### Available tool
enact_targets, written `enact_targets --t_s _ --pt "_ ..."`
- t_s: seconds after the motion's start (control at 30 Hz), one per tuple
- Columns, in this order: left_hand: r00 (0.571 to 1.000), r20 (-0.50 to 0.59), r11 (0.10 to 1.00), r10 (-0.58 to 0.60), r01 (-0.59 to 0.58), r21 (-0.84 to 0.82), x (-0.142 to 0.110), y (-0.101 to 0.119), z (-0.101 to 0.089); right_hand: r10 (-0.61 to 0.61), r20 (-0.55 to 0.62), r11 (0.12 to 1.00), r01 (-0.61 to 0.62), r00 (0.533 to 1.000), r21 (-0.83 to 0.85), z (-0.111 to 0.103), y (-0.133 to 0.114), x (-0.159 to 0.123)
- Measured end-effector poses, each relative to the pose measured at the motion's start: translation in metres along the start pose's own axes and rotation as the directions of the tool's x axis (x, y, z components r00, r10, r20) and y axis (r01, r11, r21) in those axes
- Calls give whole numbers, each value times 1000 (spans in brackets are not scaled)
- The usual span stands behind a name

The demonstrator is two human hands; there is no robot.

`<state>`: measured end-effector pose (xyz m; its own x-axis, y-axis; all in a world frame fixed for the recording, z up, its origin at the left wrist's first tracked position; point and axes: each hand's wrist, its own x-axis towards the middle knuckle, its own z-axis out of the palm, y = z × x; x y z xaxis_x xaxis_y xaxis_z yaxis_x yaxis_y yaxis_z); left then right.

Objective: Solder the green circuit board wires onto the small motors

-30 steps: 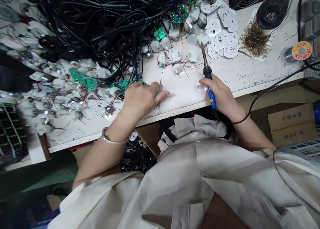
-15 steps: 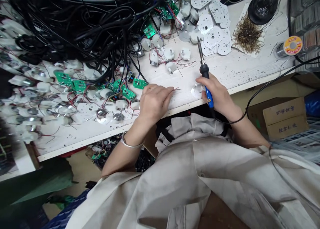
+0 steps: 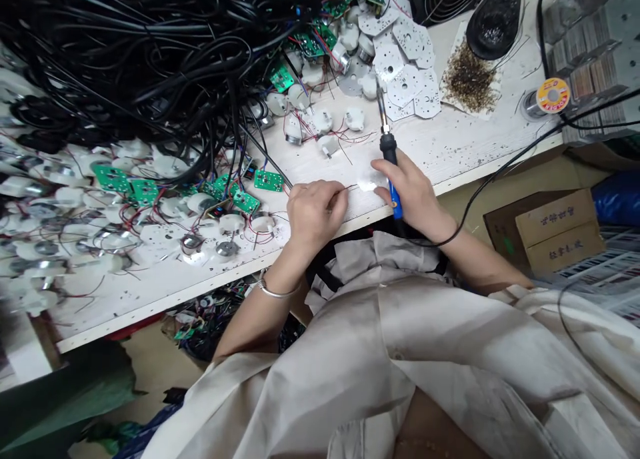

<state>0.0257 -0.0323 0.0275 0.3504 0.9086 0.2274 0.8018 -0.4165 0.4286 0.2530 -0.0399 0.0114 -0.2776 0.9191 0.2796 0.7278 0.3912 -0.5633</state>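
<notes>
My left hand (image 3: 316, 211) is closed near the bench's front edge, pinching thin wires (image 3: 352, 187) whose ends stick out to the right. A black cable and a green circuit board (image 3: 269, 180) lie just left of it. In my right hand (image 3: 416, 191) is a soldering iron (image 3: 394, 193) with a blue handle, its metal tip pointing away from me. Beneath the fingers of that hand lies a shiny white plate (image 3: 369, 177); whether they touch it I cannot tell. Several small white-capped motors (image 3: 355, 119) with red wires lie beyond both hands.
A heap of black cables (image 3: 150, 52) covers the back left, with motors and green boards around it. White perforated plates (image 3: 404, 84) are stacked at the back. To the right are a dark-crusted pad (image 3: 470, 75), a solder spool (image 3: 553, 96) and, below the bench, a cardboard box (image 3: 560, 232).
The view has shifted, so the bench things appear further left. My left hand has turned slightly and moved nearer the right hand, still pinching the wires. The soldering iron stays in my right hand.
</notes>
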Motion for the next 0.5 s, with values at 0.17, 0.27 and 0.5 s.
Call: enact_targets --t_s 0.17,0.27,0.5 --pt "999 -37 999 -30 30 11 -1 -2 -3 135 -168 991 -132 977 31 24 -18 -2" --pt "998 -36 999 -47 48 21 -3 -6 -7 72 -169 994 -57 983 90 21 -14 -4" --pt "999 -15 989 -52 50 -136 9 -9 -13 -2 -107 991 17 994 136 23 -15 -4"
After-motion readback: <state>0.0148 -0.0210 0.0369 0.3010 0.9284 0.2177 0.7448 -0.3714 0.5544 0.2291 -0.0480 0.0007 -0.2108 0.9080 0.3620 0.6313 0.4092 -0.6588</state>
